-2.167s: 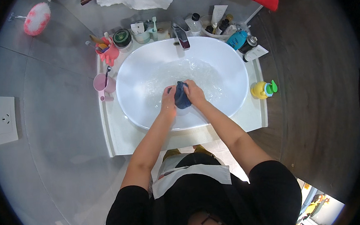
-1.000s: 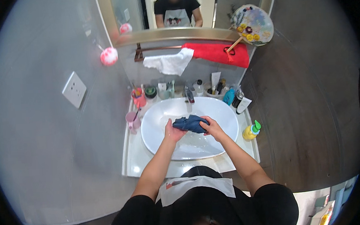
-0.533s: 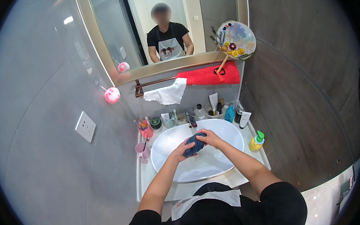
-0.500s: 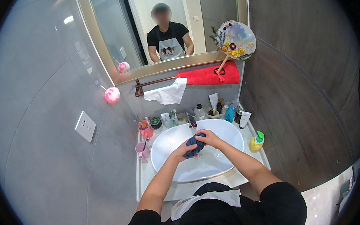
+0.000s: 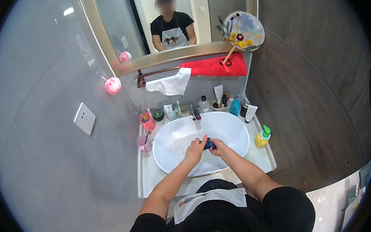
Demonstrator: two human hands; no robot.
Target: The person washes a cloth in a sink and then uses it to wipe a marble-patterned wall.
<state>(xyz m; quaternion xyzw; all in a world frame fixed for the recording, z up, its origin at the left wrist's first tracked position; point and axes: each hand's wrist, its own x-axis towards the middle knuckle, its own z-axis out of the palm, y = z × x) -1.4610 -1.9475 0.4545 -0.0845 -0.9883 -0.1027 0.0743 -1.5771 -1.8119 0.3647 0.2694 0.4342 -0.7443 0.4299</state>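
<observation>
A dark blue cloth (image 5: 209, 144) is bunched small between both my hands over the middle of a white oval basin (image 5: 169, 136) with shallow water in it. My left hand (image 5: 195, 148) grips the cloth from the left, and my right hand (image 5: 218, 147) grips it from the right. Both forearms reach in from the lower edge. Most of the cloth is hidden by my fingers.
A tap (image 5: 195, 112) stands behind the basin among bottles, tubes and jars. Pink cups (image 5: 144, 142) stand at the left, a yellow pump bottle (image 5: 262, 137) at the right. Above hang a white cloth (image 5: 169, 83), a red towel (image 5: 214, 66), a round fan (image 5: 244, 30) and a mirror (image 5: 158, 20).
The view has tilted up, so the mirror and wall show now. The blue cloth, earlier spread wider between my hands, is squeezed into a smaller wad.
</observation>
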